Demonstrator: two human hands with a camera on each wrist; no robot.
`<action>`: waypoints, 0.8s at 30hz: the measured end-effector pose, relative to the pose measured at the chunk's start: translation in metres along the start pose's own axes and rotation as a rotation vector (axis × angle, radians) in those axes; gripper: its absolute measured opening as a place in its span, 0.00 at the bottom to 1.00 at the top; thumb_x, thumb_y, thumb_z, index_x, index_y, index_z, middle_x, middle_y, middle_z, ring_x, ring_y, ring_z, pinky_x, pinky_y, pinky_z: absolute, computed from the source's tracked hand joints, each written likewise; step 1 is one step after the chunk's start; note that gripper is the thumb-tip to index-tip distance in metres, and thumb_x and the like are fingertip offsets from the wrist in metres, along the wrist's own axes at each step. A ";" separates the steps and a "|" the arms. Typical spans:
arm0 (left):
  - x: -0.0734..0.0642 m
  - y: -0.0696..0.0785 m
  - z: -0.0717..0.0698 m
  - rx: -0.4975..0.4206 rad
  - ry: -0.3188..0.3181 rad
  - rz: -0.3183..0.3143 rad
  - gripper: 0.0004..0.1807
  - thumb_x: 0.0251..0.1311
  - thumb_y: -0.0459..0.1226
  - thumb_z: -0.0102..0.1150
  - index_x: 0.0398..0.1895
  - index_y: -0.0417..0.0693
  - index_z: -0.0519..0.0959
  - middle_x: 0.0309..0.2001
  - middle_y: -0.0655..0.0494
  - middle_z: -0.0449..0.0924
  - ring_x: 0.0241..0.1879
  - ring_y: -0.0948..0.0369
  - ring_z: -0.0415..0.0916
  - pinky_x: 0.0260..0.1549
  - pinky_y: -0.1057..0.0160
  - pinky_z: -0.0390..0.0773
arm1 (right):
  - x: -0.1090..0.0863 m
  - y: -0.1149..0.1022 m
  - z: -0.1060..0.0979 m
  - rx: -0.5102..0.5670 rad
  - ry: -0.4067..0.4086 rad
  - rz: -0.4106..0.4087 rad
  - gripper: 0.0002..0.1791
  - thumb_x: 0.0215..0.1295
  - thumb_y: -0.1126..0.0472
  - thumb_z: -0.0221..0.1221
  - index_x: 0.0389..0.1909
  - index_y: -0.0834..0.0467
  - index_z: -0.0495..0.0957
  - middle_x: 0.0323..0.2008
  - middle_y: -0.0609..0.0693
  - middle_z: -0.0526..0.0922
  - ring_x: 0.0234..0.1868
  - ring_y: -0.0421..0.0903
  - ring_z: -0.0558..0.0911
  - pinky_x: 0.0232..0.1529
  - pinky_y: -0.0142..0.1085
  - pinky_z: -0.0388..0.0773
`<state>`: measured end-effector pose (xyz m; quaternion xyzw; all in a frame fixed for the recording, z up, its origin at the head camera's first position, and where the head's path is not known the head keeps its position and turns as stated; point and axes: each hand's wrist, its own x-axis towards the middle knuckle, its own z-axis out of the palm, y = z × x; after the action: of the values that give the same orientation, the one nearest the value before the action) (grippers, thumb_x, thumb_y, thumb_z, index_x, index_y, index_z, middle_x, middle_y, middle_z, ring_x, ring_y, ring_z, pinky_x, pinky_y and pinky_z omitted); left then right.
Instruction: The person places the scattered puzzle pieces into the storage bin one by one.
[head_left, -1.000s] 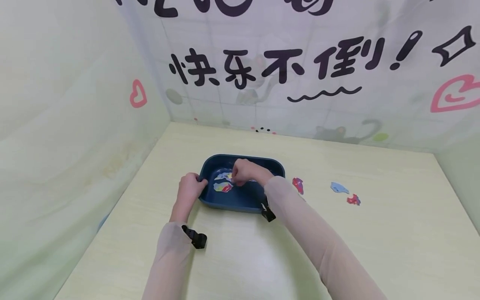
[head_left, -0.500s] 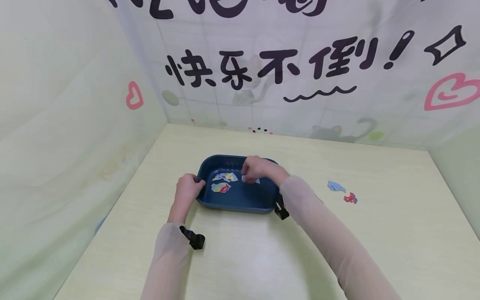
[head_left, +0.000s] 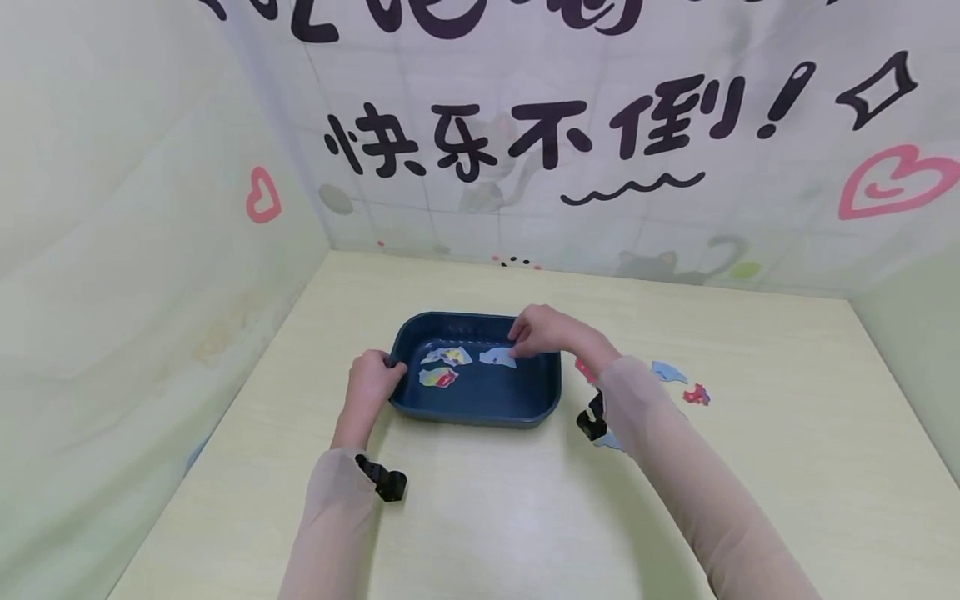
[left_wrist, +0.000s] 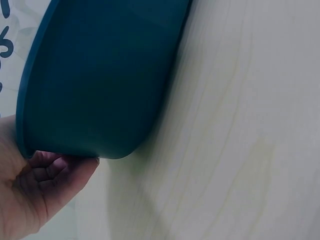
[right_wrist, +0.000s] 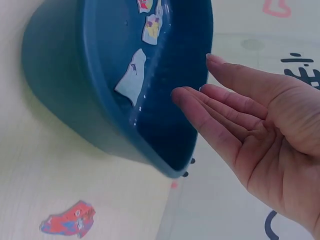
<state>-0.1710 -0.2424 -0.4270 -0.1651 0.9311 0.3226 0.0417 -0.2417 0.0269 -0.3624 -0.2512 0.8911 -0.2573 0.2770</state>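
Note:
A dark blue tray (head_left: 491, 398) stands on the table. My left hand (head_left: 370, 382) grips its left rim, thumb over the edge; the left wrist view shows curled fingers (left_wrist: 70, 185) against the outer wall. Inside lie several flat, irregular printed pieces: a light blue one (head_left: 496, 357), a blue-and-yellow patch (head_left: 448, 357) and a green, yellow and red one (head_left: 438, 377). Over the tray's right part hovers my right hand (head_left: 546, 330). In the right wrist view, that hand (right_wrist: 255, 125) has its fingers apart with nothing between them, beside the light blue piece (right_wrist: 132, 77).
More printed pieces lie on the table right of the tray: a red-purple one (head_left: 584, 370) partly behind my right wrist, a light blue one (head_left: 667, 372), a red one (head_left: 697, 394) and a blue one (head_left: 609, 441) near the sleeve. Printed cloth walls (head_left: 465, 208) stand behind.
My right hand has moved rightward inside the tray and its fingers have spread, leaving the light blue piece in view on the tray floor. The left hand keeps its hold on the rim.

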 end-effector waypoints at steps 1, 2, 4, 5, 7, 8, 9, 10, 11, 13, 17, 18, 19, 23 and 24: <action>0.000 0.000 0.000 0.001 0.001 0.000 0.13 0.55 0.38 0.53 0.18 0.40 0.69 0.16 0.55 0.63 0.19 0.59 0.64 0.18 0.66 0.63 | -0.002 0.002 -0.001 0.010 0.003 -0.001 0.21 0.57 0.60 0.60 0.50 0.67 0.74 0.45 0.61 0.81 0.42 0.48 0.82 0.46 0.38 0.77; 0.000 0.000 0.001 0.001 0.001 0.000 0.13 0.55 0.38 0.53 0.18 0.40 0.68 0.16 0.55 0.62 0.19 0.59 0.64 0.18 0.66 0.63 | -0.004 0.004 -0.002 0.022 0.005 0.001 0.21 0.57 0.60 0.60 0.50 0.67 0.74 0.45 0.61 0.81 0.42 0.48 0.82 0.46 0.38 0.77; 0.000 0.000 0.001 0.001 0.002 0.001 0.14 0.55 0.38 0.53 0.17 0.41 0.67 0.15 0.55 0.62 0.18 0.59 0.63 0.18 0.66 0.63 | -0.008 0.008 -0.004 0.031 0.016 0.002 0.22 0.57 0.60 0.60 0.50 0.67 0.74 0.45 0.60 0.81 0.41 0.48 0.82 0.45 0.38 0.77; -0.001 -0.001 0.001 -0.001 0.001 0.001 0.14 0.55 0.38 0.53 0.17 0.41 0.67 0.15 0.55 0.62 0.18 0.59 0.63 0.18 0.66 0.63 | -0.010 0.010 -0.005 0.037 0.021 0.003 0.22 0.57 0.60 0.60 0.51 0.67 0.74 0.45 0.60 0.81 0.41 0.48 0.82 0.45 0.38 0.78; -0.001 0.000 0.001 -0.002 0.000 -0.001 0.14 0.55 0.38 0.53 0.16 0.41 0.67 0.15 0.55 0.62 0.18 0.59 0.63 0.18 0.66 0.63 | -0.014 0.013 -0.007 0.047 0.032 0.006 0.22 0.57 0.60 0.60 0.51 0.67 0.73 0.45 0.60 0.81 0.42 0.48 0.82 0.45 0.38 0.78; -0.001 -0.001 0.001 -0.003 -0.002 -0.002 0.14 0.55 0.38 0.53 0.16 0.41 0.67 0.15 0.55 0.62 0.18 0.59 0.64 0.18 0.66 0.63 | -0.016 0.014 -0.008 0.049 0.041 0.006 0.22 0.58 0.60 0.60 0.51 0.67 0.73 0.45 0.60 0.81 0.42 0.48 0.82 0.45 0.38 0.78; -0.001 0.000 0.001 -0.003 -0.004 -0.002 0.14 0.55 0.38 0.53 0.16 0.41 0.67 0.15 0.55 0.62 0.18 0.59 0.64 0.18 0.66 0.63 | -0.018 0.016 -0.009 0.050 0.050 0.006 0.22 0.58 0.59 0.60 0.51 0.67 0.73 0.45 0.60 0.81 0.42 0.48 0.82 0.45 0.38 0.78; -0.001 -0.001 0.001 -0.002 -0.006 0.000 0.14 0.55 0.38 0.53 0.16 0.41 0.67 0.15 0.55 0.62 0.18 0.59 0.64 0.18 0.66 0.63 | -0.019 0.017 -0.010 0.057 0.057 0.008 0.22 0.58 0.59 0.60 0.51 0.67 0.73 0.44 0.60 0.81 0.42 0.48 0.82 0.45 0.38 0.78; -0.001 -0.001 0.001 -0.001 -0.009 -0.001 0.14 0.56 0.38 0.53 0.16 0.41 0.67 0.15 0.55 0.62 0.18 0.59 0.64 0.18 0.66 0.64 | -0.021 0.019 -0.011 0.063 0.066 0.006 0.22 0.58 0.59 0.59 0.51 0.68 0.73 0.44 0.60 0.81 0.41 0.48 0.82 0.45 0.38 0.78; -0.001 -0.001 0.001 0.004 -0.009 -0.003 0.14 0.56 0.38 0.53 0.17 0.42 0.67 0.15 0.56 0.62 0.18 0.59 0.64 0.18 0.66 0.64 | -0.024 0.022 -0.012 0.078 0.085 0.007 0.22 0.58 0.59 0.59 0.50 0.68 0.74 0.44 0.60 0.81 0.41 0.48 0.83 0.44 0.38 0.78; -0.001 -0.001 0.001 0.011 -0.005 -0.004 0.13 0.55 0.38 0.53 0.18 0.41 0.68 0.16 0.55 0.64 0.19 0.59 0.65 0.18 0.66 0.64 | -0.032 0.029 -0.015 0.113 0.119 0.014 0.21 0.58 0.59 0.59 0.50 0.68 0.74 0.44 0.61 0.81 0.40 0.49 0.83 0.43 0.38 0.78; -0.001 -0.001 0.001 0.013 -0.003 -0.002 0.13 0.55 0.38 0.53 0.18 0.40 0.68 0.16 0.55 0.64 0.19 0.59 0.65 0.18 0.66 0.64 | -0.034 0.031 -0.016 0.120 0.126 0.016 0.21 0.58 0.59 0.58 0.49 0.68 0.74 0.43 0.61 0.82 0.39 0.49 0.83 0.43 0.39 0.78; -0.001 -0.001 0.001 0.015 -0.003 -0.001 0.13 0.55 0.38 0.53 0.18 0.40 0.68 0.15 0.55 0.64 0.19 0.59 0.65 0.18 0.66 0.64 | -0.036 0.032 -0.017 0.128 0.131 0.019 0.21 0.59 0.58 0.58 0.50 0.68 0.74 0.43 0.61 0.82 0.39 0.49 0.83 0.43 0.39 0.78; 0.001 -0.001 0.001 0.020 -0.009 0.004 0.13 0.55 0.38 0.53 0.18 0.40 0.68 0.16 0.55 0.64 0.19 0.59 0.65 0.18 0.66 0.64 | -0.044 0.041 -0.021 0.155 0.151 0.026 0.21 0.59 0.58 0.57 0.50 0.69 0.73 0.42 0.61 0.82 0.38 0.49 0.84 0.45 0.41 0.78; 0.001 0.000 0.001 0.020 -0.008 0.002 0.13 0.55 0.38 0.53 0.18 0.40 0.68 0.16 0.55 0.64 0.19 0.59 0.65 0.18 0.66 0.64 | -0.046 0.043 -0.021 0.160 0.157 0.028 0.22 0.60 0.59 0.57 0.50 0.69 0.73 0.42 0.62 0.82 0.38 0.50 0.84 0.45 0.41 0.78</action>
<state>-0.1720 -0.2421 -0.4282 -0.1621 0.9343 0.3139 0.0469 -0.2354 0.0928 -0.3564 -0.1948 0.8901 -0.3424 0.2292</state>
